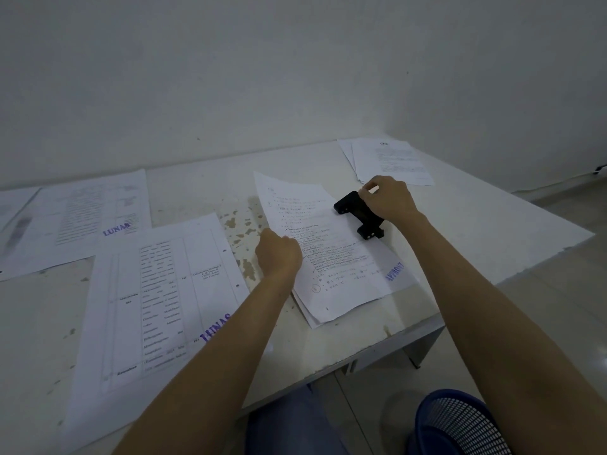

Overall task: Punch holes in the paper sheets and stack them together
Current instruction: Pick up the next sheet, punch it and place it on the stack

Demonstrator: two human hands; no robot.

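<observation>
A printed sheet (315,218) with a blue stamp lies on top of a few others at the table's right middle, its right edge slid into a black hole punch (356,213). My left hand (279,254) grips the sheet's left edge, which curls up off the table. My right hand (386,198) rests on top of the punch with its fingers curled over the lever. Its palm hides the middle of the punch.
A stack of printed sheets (391,160) lies at the far right corner. Two sheets stamped LUNAS (157,307) (82,218) lie to the left on the white table (476,224). A blue mesh bin (460,425) stands on the floor at the lower right.
</observation>
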